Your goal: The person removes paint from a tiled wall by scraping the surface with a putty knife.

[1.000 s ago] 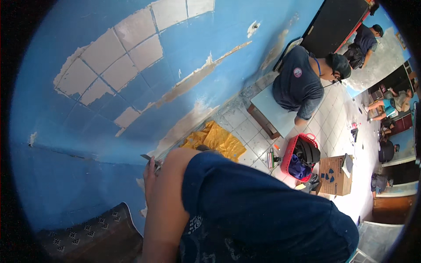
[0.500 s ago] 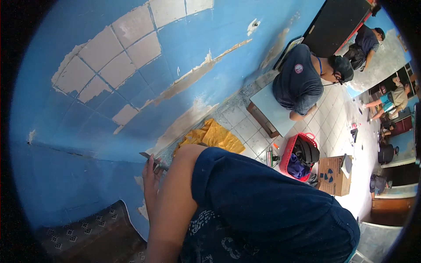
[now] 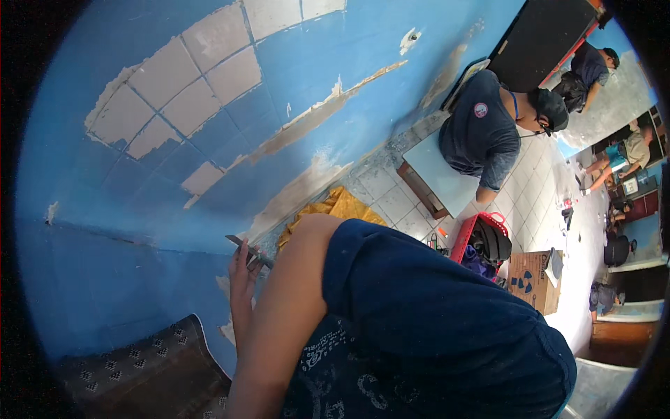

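On the left, close to the blue wall [image 3: 139,209], my right hand [image 3: 241,276] is closed around a thin, flat metal scraper [image 3: 259,257]. One pointed corner of the scraper sticks out past my fingertips toward the wall. My bare arm [image 3: 286,314] and dark blue sleeve [image 3: 419,293] fill the lower middle and hide part of the wrist. The wall's paint is stripped in patches, baring pale tiles [image 3: 188,94] and a rough strip of plaster [image 3: 300,136]. My left hand does not show.
A crumpled yellow cloth [image 3: 338,206] lies on the tiled floor beyond my arm. A person [image 3: 481,126] sits at a pale low table [image 3: 436,174]. Nearby are a red basket [image 3: 464,237] and a cardboard box [image 3: 534,279]. A dark patterned sheet [image 3: 146,366] is at lower left. Several people are farther right.
The scraper has tilted a little in my right hand, which stays beside the wall. My sleeve has shifted slightly right and up. The seated person's arm has moved toward the basket.
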Available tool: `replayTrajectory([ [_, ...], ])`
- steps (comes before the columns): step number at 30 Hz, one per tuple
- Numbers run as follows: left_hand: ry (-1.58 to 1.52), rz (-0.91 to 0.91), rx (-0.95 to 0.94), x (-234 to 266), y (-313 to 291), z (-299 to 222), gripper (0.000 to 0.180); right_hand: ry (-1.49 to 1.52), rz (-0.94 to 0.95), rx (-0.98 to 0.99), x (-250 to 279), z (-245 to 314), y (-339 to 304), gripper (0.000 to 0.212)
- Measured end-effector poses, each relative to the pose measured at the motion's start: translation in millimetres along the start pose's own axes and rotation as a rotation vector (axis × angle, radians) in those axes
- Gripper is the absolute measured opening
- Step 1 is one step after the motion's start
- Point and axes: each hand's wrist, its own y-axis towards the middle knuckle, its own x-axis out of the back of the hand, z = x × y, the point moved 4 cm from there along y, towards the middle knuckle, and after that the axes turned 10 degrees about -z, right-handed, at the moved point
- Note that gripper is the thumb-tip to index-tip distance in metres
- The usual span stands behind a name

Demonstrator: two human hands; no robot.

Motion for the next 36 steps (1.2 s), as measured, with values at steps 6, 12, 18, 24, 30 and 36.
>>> replayTrajectory([
  [6, 0.136, 0.014, -0.061, -20, -14, -14, 0.042, 0.009, 0.018, 0.003, 3, 3, -3, 0.026],
  [12, -0.014, 0.007, 0.046, -12, -11, 3, 0.039, 0.008, 0.005, 0.003, 12, 2, -5, 0.025],
  [18, 0.089, 0.079, -0.132, -6, -8, 3, 0.042, 0.004, 0.045, -0.002, -2, 1, 0, 0.024],
  [24, -0.165, -0.055, 0.057, -6, -28, 10, 0.045, -0.093, 0.068, -0.015, 22, 13, -14, 0.024],
  [30, -0.348, 0.008, -0.101, 9, -39, 22, 0.048, -0.847, -0.264, -0.648, 100, 9, -148, 0.018],
  [36, -0.414, -0.175, -0.107, -5, -69, -19, 0.048, -0.808, -0.455, -1.441, 111, 15, -295, 0.063],
])
